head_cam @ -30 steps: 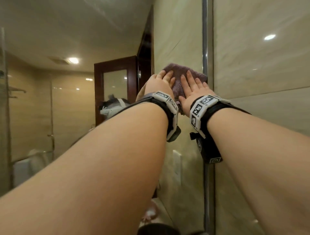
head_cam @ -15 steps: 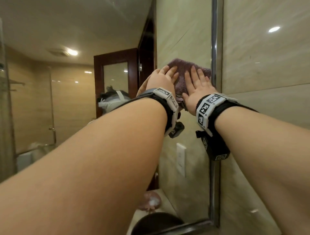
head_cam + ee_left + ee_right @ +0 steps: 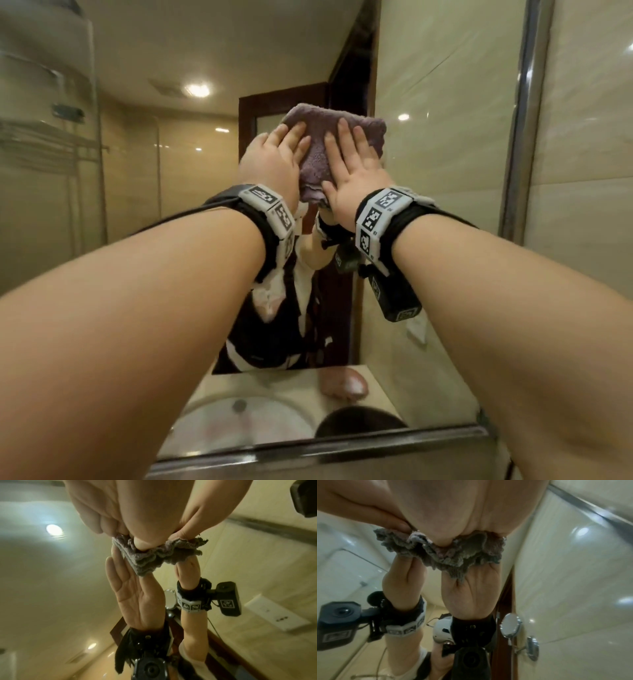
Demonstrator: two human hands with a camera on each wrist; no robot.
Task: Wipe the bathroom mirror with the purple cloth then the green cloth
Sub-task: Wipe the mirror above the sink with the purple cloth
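Both hands lie flat with fingers spread, the left hand (image 3: 270,161) and the right hand (image 3: 356,171) pressing the folded purple cloth (image 3: 329,137) against the bathroom mirror (image 3: 205,274), each hand covering one side of it. Compared with a second ago, the cloth and hands have slid leftward, away from the metal frame strip (image 3: 524,137) at the mirror's right edge and toward its middle, in front of the reflected dark door. This suggests the purple-cloth wipe is under way and spreading across the glass, and no green cloth is in view.
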